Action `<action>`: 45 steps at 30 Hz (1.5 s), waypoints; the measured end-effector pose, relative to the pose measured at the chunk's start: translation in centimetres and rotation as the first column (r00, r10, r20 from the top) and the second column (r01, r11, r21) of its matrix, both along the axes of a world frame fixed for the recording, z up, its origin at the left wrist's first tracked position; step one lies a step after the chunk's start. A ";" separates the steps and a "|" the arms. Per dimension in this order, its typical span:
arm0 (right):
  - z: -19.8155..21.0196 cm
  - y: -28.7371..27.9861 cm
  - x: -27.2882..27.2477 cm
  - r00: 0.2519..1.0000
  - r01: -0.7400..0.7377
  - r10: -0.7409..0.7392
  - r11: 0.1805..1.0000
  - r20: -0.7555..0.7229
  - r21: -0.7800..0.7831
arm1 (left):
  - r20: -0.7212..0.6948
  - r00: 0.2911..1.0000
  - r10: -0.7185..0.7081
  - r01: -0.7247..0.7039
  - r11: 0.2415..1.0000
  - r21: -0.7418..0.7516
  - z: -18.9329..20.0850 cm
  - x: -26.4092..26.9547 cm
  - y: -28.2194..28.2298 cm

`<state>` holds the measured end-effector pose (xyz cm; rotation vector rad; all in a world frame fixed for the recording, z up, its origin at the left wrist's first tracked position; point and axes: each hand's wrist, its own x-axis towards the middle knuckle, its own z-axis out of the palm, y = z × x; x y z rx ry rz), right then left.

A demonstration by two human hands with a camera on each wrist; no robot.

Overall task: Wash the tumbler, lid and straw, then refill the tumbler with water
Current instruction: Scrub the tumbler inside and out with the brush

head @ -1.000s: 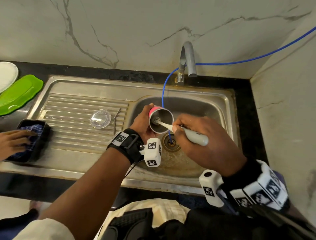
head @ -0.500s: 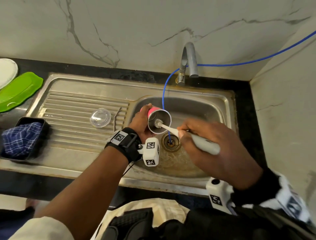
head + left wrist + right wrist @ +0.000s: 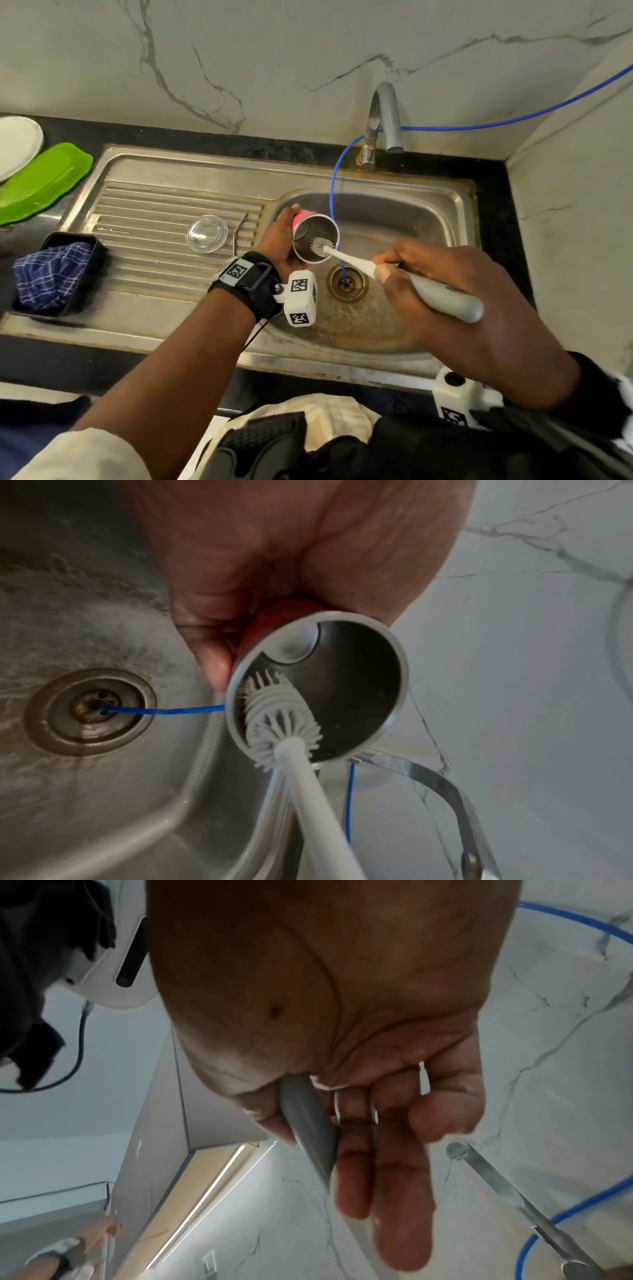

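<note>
Fingers grip tumbler (image 3: 317, 236) and brush (image 3: 404, 277); only head view shows lid (image 3: 207, 233), straw (image 3: 239, 230) on drainboard (image 3: 154, 219)

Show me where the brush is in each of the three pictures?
Head: brush at centre, bristles inside the tumbler, handle in the right hand.
Left wrist: lower middle, bristles at the tumbler's rim.
Right wrist: only the grey handle, centre.
Shared landmark: blue cord.

One tumbler (image 3: 313, 236), one brush (image 3: 404, 281), one lid (image 3: 207, 233), one straw (image 3: 238, 231), left of centre. Two hands. One tap (image 3: 383, 120) at the top, one blue tube (image 3: 334, 192), one drain (image 3: 346, 283). Far left: one green tray (image 3: 41, 181), one white plate (image 3: 17, 144), one black box (image 3: 70, 240) with one cloth (image 3: 51, 270).
</note>
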<state>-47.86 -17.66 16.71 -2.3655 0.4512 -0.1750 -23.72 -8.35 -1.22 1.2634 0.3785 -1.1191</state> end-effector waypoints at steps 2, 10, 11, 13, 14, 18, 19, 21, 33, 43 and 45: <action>-1.1 0.4 0.8 1.000 0.011 -0.011 1.000 0.016 -0.007 | 0.005 1.000 0.004 -0.004 1.000 0.004 -0.1 -0.3 -0.2; -5.2 0.4 3.3 0.998 0.048 -0.048 0.999 0.040 -0.020 | -0.055 0.998 -0.039 0.038 0.999 -0.017 -0.8 -0.4 0.2; -4.7 0.4 3.1 0.998 0.041 -0.041 0.999 0.038 -0.012 | -0.048 0.998 -0.041 0.041 0.999 -0.020 -0.6 -0.2 0.3; -3.3 0.4 2.3 0.999 0.028 -0.028 1.000 0.024 -0.001 | -0.039 0.998 -0.047 0.046 0.999 -0.029 -0.3 0.2 0.5; -2.5 0.4 1.8 1.000 0.020 -0.020 1.000 0.021 0.012 | -0.031 0.999 -0.038 0.037 0.999 -0.033 -0.2 0.4 0.6; -0.1 0.2 0.0 0.999 0.022 -0.024 0.997 0.024 0.078 | -0.009 1.000 -0.018 0.018 1.000 -0.012 -0.2 0.7 1.0; -0.2 0.2 0.0 0.999 0.031 -0.033 0.996 0.028 0.079 | -0.006 1.000 -0.014 0.014 1.000 -0.003 -0.3 0.6 1.0; -1.1 0.6 0.6 0.998 0.052 -0.054 0.998 0.035 0.035 | -0.005 1.000 -0.031 0.031 0.999 0.006 -0.3 0.2 0.7; -0.3 1.3 0.7 1.000 0.000 0.000 0.999 -0.008 -0.046 | -0.005 0.998 -0.060 0.060 0.998 0.014 0.4 0.5 1.3; -3.1 1.1 2.5 0.998 0.064 -0.065 0.991 -0.006 -0.119 | -0.047 0.992 -0.115 0.116 0.993 0.001 0.1 -1.2 0.0; -3.0 0.9 2.4 0.998 0.064 -0.064 0.994 0.007 -0.087 | -0.042 0.992 -0.115 0.115 0.993 -0.014 0.1 -0.8 0.0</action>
